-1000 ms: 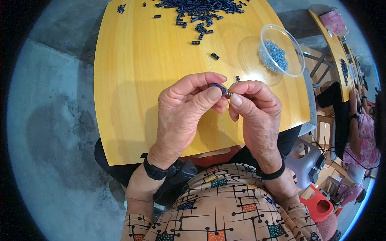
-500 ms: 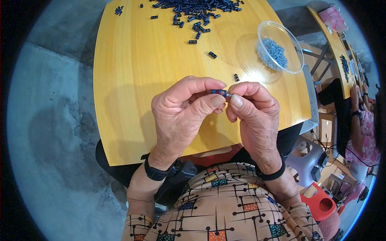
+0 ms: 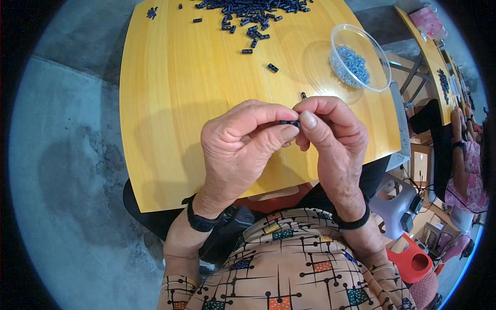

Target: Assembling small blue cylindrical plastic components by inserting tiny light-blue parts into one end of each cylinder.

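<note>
My left hand [image 3: 240,144] pinches a short black cylindrical piece with holes [image 3: 290,123] between thumb and fingers, above the table. Against the right end of that piece press the thumb and forefinger of my right hand [image 3: 336,134]. Whatever sits between those right fingertips is hidden. Just beyond my hands lies a similar black piece [image 3: 304,95], partly covered by the right fingers. Another black piece [image 3: 273,67] rests farther back.
A big heap of black pieces [image 3: 248,8] covers the table's far side, with a small cluster [image 3: 152,12] at far left. A clear round tub [image 3: 383,72] at right holds small silvery metal parts [image 3: 354,64]. Another person's arm [image 3: 458,165] shows at a neighbouring table.
Both hands have shifted slightly right. The small metal part that showed between the right fingertips and the black piece is out of sight, and the right fingers now meet the piece's end.
</note>
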Demonstrator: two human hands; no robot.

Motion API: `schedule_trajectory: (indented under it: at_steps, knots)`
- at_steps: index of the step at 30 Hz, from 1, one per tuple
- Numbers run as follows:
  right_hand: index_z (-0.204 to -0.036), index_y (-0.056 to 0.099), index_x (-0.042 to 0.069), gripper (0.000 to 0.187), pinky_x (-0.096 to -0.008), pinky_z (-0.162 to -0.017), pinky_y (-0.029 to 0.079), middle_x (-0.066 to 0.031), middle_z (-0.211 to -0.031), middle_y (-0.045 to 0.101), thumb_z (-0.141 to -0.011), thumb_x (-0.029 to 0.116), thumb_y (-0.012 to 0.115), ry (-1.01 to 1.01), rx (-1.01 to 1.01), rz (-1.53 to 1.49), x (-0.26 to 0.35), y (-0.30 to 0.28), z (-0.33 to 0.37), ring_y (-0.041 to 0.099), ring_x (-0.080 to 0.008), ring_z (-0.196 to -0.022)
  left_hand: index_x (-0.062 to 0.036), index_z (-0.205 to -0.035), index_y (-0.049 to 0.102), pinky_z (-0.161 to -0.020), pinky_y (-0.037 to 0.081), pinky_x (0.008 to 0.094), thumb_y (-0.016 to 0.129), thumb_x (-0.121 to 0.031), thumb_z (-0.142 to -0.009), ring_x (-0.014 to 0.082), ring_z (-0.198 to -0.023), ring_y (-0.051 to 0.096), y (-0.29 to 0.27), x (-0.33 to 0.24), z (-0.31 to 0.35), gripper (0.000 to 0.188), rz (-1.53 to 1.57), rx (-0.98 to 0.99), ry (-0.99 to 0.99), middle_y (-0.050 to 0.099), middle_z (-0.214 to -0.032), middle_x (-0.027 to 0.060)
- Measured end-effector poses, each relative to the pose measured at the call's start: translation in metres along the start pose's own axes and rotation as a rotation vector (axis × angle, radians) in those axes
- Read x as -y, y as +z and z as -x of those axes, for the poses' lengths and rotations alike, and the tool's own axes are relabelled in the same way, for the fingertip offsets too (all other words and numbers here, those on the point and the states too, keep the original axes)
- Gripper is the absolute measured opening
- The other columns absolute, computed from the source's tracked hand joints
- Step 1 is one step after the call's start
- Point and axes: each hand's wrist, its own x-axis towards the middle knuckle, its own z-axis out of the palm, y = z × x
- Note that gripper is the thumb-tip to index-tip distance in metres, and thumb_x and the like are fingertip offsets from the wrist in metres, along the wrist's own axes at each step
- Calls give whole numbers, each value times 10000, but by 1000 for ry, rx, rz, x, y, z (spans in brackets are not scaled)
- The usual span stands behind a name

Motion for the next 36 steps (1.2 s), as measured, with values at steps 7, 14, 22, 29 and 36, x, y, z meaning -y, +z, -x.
schedule_trajectory:
  at_steps: [7,14,22,29,36]
  knots:
    - [-898,579,-13,121,-176,-499,423,-38,-764,593,-850,97,574,57,-23,-216,0,0,-4,521,-58,-562,29,-908,604,-632,504,229,618,-26,-791,131,-681,606,-1,-3,2,129,84,-30,-128,617,-810,78]
    - [-1008,549,-25,203,-191,-493,451,-62,-710,599,-830,64,588,56,98,-131,7,-11,-2,543,-83,-537,25,-969,584,-641,489,241,580,-96,-840,127,-680,582,-3,-5,-2,177,385,-37,-338,619,-817,83]
    - [-958,545,-27,171,-191,-471,443,-67,-701,605,-843,98,570,283,121,-354,6,-11,-3,544,-96,-522,15,-972,594,-620,462,238,598,-114,-831,112,-675,556,-5,-1,-1,192,433,68,-368,616,-811,70]
    - [-949,547,-16,159,-184,-461,436,-64,-697,606,-843,100,574,318,98,-402,2,-8,-1,540,-95,-515,17,-924,615,-611,458,228,615,-107,-813,106,-676,554,-3,-1,-2,166,319,65,-336,612,-810,64]
    - [-958,547,-8,159,-182,-461,433,-59,-704,604,-847,103,573,265,44,-334,-2,-8,-1,535,-84,-530,18,-911,618,-598,457,220,615,-91,-809,104,-665,555,-4,-2,-2,149,209,66,-297,600,-789,58]
